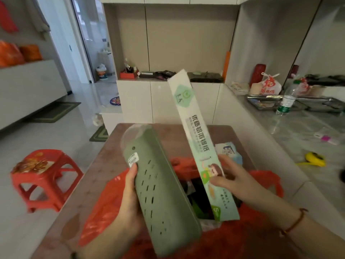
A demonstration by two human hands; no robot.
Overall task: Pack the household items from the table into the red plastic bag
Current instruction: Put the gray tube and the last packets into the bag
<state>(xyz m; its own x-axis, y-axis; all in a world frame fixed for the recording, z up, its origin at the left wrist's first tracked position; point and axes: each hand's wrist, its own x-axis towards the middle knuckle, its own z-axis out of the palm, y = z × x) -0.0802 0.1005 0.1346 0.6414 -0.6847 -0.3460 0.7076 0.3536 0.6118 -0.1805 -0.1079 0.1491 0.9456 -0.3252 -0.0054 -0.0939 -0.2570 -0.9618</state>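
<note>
My right hand (pixel 226 176) grips the long foil box (pixel 197 146) — axis running 11 to 5 o'clock, lower end already in the red plastic bag (pixel 104 208) mouth. My left hand (pixel 128 199) clasps the green perforated holder (pixel 160 193), poised alongside — next in.

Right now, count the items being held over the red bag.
2: the green holder in the left hand, and the long foil box in the right hand. Contents deeper in the red bag are unclear.
</note>
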